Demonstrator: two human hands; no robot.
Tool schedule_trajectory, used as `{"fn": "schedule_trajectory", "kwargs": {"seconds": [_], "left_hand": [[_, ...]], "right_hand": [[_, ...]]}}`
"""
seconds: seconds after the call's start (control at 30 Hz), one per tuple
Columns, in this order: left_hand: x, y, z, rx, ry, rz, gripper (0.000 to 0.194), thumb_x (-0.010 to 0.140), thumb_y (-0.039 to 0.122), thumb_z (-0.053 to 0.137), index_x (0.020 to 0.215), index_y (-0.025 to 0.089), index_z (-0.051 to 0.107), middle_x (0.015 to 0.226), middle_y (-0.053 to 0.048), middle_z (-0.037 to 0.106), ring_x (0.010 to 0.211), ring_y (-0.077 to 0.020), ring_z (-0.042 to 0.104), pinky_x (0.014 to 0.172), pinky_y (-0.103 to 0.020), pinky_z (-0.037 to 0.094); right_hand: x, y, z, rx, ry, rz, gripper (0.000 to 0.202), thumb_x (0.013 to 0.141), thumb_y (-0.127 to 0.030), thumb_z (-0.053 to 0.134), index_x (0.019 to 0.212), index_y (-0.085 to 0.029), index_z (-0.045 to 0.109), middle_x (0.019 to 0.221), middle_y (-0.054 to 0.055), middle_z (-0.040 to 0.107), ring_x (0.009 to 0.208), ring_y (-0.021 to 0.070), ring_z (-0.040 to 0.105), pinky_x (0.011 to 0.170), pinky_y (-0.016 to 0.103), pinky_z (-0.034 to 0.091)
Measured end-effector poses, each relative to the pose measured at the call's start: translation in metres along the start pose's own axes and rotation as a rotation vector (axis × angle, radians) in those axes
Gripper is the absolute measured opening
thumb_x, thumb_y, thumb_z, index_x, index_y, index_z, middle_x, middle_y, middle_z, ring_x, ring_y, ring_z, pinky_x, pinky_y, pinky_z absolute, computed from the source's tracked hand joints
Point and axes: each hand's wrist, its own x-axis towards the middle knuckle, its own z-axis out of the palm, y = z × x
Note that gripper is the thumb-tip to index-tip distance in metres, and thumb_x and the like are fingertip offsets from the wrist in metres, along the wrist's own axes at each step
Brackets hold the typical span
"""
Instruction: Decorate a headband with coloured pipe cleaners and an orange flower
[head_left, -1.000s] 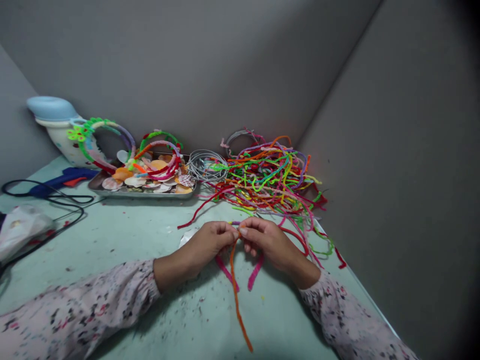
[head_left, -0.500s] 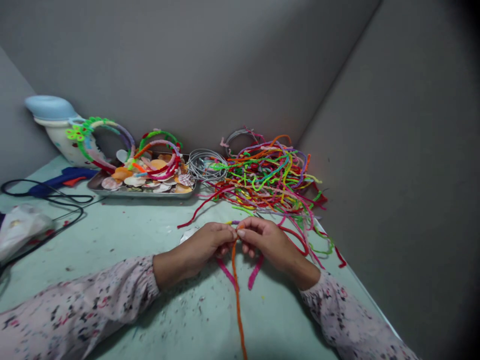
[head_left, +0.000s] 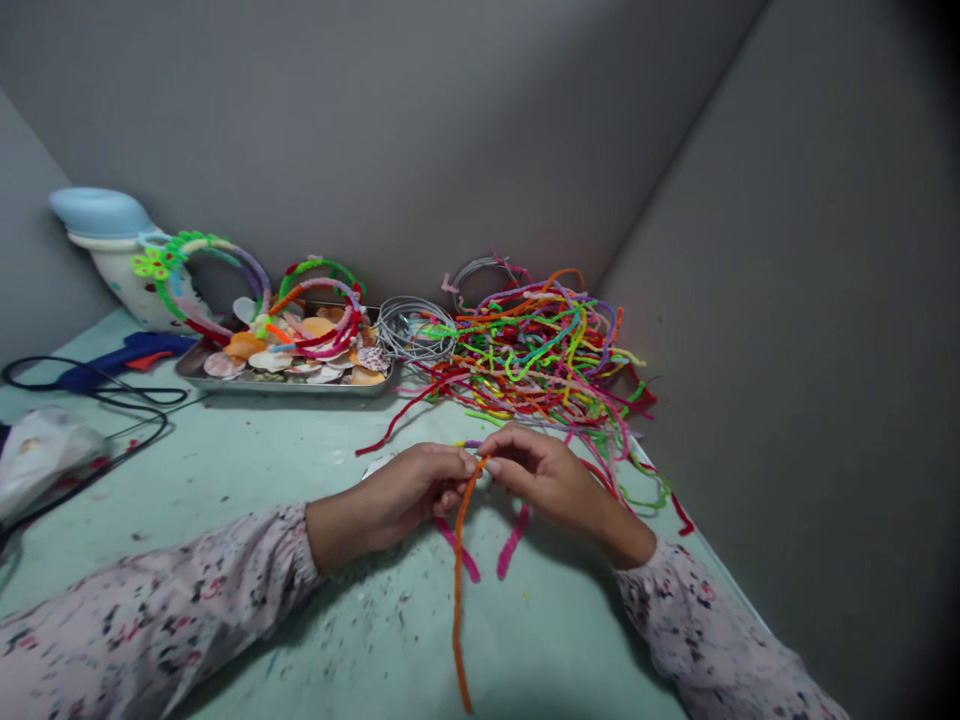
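Note:
My left hand (head_left: 416, 490) is closed in a pinch, thumb and forefinger together on an orange pipe cleaner (head_left: 457, 600) near its upper end. The long tail of it hangs down towards me. My right hand (head_left: 544, 470) pinches the short upper end of the same pipe cleaner, its fingertips nearly touching the left ones. Beneath both hands lies a curved piece wrapped in pipe cleaner (head_left: 514, 545): its two pink ends point towards me, and a bit of purple and yellow shows behind the fingers. The rest of that piece is hidden by my hands.
A heap of coloured pipe cleaners (head_left: 540, 345) lies at the back right beside a coil of wire (head_left: 416, 330). A metal tray (head_left: 300, 388) holds shells and wrapped headbands (head_left: 255, 270). Further left are a white bottle (head_left: 131, 275), a blue glue gun (head_left: 127, 358) and its black cord (head_left: 161, 425).
The orange tail has swung to the left and up a little. My right hand has shifted slightly right, still pinching.

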Motion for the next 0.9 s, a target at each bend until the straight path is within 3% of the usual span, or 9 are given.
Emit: {"fn": "schedule_trajectory", "kwargs": {"seconds": [0.17, 0.43, 0.77, 0.9], "left_hand": [[-0.0005, -0.0018, -0.0023, 0.026, -0.022, -0.008, 0.012, 0.075, 0.021, 0.067, 0.080, 0.012, 0.062, 0.064, 0.003, 0.048, 0.051, -0.0050, 0.037, 0.052, -0.020, 0.027], [-0.0002, -0.0008, 0.0021, 0.435, 0.191, 0.242, 0.014, 0.077, 0.026, 0.066, 0.078, 0.014, 0.060, 0.068, 0.002, 0.053, 0.060, -0.0081, 0.043, 0.057, -0.022, 0.031], [-0.0008, -0.0025, 0.0012, 0.617, 0.223, 0.183, 0.013, 0.073, 0.027, 0.062, 0.073, 0.014, 0.063, 0.060, 0.002, 0.054, 0.052, -0.0091, 0.041, 0.050, -0.022, 0.030], [-0.0002, -0.0025, -0.0033, 0.581, 0.173, 0.154, 0.010, 0.072, 0.023, 0.061, 0.073, 0.013, 0.064, 0.061, 0.001, 0.055, 0.052, -0.0093, 0.043, 0.052, -0.023, 0.032]], "right_hand": [[0.0004, -0.0036, -0.0032, -0.098, 0.006, -0.049, 0.009, 0.087, -0.020, 0.056, 0.091, -0.019, 0.065, 0.085, 0.001, 0.063, 0.078, 0.0131, 0.056, 0.073, 0.026, 0.042], [-0.0016, -0.0059, -0.0030, -0.154, -0.026, 0.030, 0.011, 0.091, -0.021, 0.049, 0.085, -0.018, 0.058, 0.074, -0.002, 0.055, 0.069, 0.0112, 0.050, 0.066, 0.023, 0.038], [-0.0028, -0.0061, 0.0036, -0.186, -0.049, 0.024, 0.013, 0.092, -0.020, 0.045, 0.083, -0.019, 0.054, 0.073, -0.002, 0.054, 0.068, 0.0122, 0.048, 0.065, 0.024, 0.037], [-0.0029, -0.0080, 0.0030, -0.210, -0.055, -0.007, 0.013, 0.091, -0.019, 0.046, 0.082, -0.019, 0.054, 0.074, -0.001, 0.055, 0.070, 0.0129, 0.050, 0.066, 0.025, 0.038]]}}
